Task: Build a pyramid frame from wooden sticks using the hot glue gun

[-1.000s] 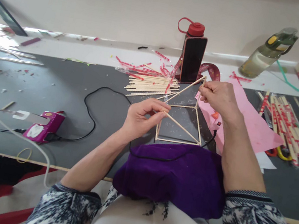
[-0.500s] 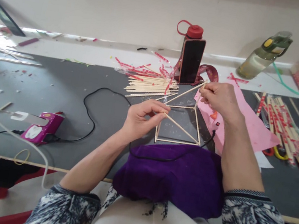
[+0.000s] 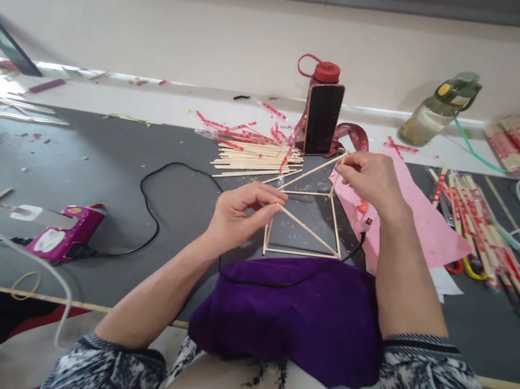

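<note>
A frame of thin wooden sticks [image 3: 302,254], which look like chopsticks, stands on the grey table. Its square base rests flat, and further sticks rise from the corners. My left hand [image 3: 242,215] pinches the raised near-left joint of the frame between thumb and fingers. At the far right corner, my right hand [image 3: 368,177] is closed on the top of the upright, where a slanting stick [image 3: 311,171] meets it. The fingers partly hide both joints. Close by my right wrist lies a pink glue gun [image 3: 366,221] with an orange tip, on pink paper [image 3: 417,215].
Loose sticks [image 3: 250,162] and torn red wrappers lie behind the frame. A phone [image 3: 322,118] leans on a red-capped bottle [image 3: 326,72]. Wrapped chopsticks [image 3: 480,227] are at right. A black cord [image 3: 158,203] runs from a magenta box [image 3: 66,233]. Purple cloth [image 3: 289,314] covers the near edge.
The view has tilted up slightly, so everything sits a little lower in the picture. Both hands keep their grip on the frame, with hardly any movement.
</note>
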### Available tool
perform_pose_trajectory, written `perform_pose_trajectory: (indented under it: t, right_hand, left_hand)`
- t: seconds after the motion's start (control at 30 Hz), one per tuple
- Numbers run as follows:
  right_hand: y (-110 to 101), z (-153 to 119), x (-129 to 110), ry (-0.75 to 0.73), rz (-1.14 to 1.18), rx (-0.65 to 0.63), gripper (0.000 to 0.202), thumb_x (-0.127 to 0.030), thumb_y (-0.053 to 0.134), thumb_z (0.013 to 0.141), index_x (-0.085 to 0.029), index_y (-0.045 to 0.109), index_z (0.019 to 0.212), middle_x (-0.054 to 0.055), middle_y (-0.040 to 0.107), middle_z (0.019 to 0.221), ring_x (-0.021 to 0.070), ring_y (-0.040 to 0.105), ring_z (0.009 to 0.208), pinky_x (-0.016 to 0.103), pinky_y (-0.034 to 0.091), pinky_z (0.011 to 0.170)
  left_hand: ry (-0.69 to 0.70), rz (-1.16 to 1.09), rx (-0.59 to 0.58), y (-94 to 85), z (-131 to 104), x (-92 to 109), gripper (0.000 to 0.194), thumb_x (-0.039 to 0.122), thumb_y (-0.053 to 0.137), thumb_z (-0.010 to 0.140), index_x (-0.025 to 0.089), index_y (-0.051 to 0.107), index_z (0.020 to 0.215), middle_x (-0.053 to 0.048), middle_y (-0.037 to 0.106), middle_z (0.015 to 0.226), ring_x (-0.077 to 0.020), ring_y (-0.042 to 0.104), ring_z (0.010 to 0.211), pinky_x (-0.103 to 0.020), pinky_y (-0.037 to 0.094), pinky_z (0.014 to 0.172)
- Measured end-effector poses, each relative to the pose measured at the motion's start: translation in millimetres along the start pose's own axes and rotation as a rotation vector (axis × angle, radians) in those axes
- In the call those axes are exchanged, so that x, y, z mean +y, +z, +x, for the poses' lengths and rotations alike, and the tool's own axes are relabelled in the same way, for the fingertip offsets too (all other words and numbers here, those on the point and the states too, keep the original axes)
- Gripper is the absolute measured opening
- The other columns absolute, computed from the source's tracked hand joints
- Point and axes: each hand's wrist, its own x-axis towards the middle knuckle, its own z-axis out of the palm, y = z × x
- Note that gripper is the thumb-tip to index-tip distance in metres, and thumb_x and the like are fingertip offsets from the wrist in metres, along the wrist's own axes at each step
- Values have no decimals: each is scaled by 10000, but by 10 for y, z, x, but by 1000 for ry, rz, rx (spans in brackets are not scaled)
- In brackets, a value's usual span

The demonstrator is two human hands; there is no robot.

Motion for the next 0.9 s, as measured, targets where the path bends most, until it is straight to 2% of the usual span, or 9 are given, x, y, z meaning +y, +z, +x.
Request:
perform_pose_trajectory:
  t: [0.17, 0.3, 0.43, 0.6, 0.73, 0.9]
  right_hand:
    - [20, -8, 23, 9, 54, 29, 131, -269, 639, 744, -183, 733, 772, 31, 709, 734, 173, 650, 649, 291, 476, 609]
    - [25, -22, 10, 61, 256, 42, 219, -278, 669, 718, -198, 732, 913, 43, 715, 874, 153, 644, 600, 265, 475, 503]
    - [17, -28, -25, 93, 494, 19, 324, -260, 666, 718, -175, 713, 1027, 52, 697, 834, 156, 657, 607, 229, 453, 429]
    - [-11, -27, -11, 85, 651, -32, 346, -210, 741, 643, -164, 722, 985, 30, 685, 770, 151, 648, 663, 246, 509, 530]
    - [-21, -28, -5, 86, 663, -62, 377, -230, 776, 617, -174, 724, 987, 32, 698, 795, 155, 636, 691, 263, 512, 564]
    - [-30, -37, -46, 99, 524, -3, 292, -350, 697, 729, -187, 725, 969, 23, 671, 677, 156, 636, 631, 240, 445, 467]
  left_hand:
    - [-1, -2, 3, 5, 6, -6, 55, 202, 669, 807, 166, 705, 829, -83, 724, 923, -157, 672, 852, -255, 530, 691]
    - [-4, 11, 4, 4, 10, -17, 67, 219, 667, 810, 166, 704, 830, -85, 724, 921, -162, 673, 851, -262, 532, 692]
    - [1, 18, 0, -3, 7, -24, 54, 200, 669, 807, 167, 702, 835, -87, 723, 927, -162, 671, 853, -262, 528, 688]
    - [1, 11, -3, -5, 6, -11, 50, 202, 670, 807, 169, 700, 828, -83, 725, 924, -162, 673, 850, -267, 531, 696]
    - [-8, 17, 5, -2, 4, 2, 63, 225, 672, 808, 172, 701, 823, -82, 727, 920, -162, 674, 852, -269, 535, 705]
    - [6, 15, 2, -5, -1, -3, 56, 214, 671, 809, 173, 703, 829, -82, 725, 914, -164, 674, 863, -270, 532, 712]
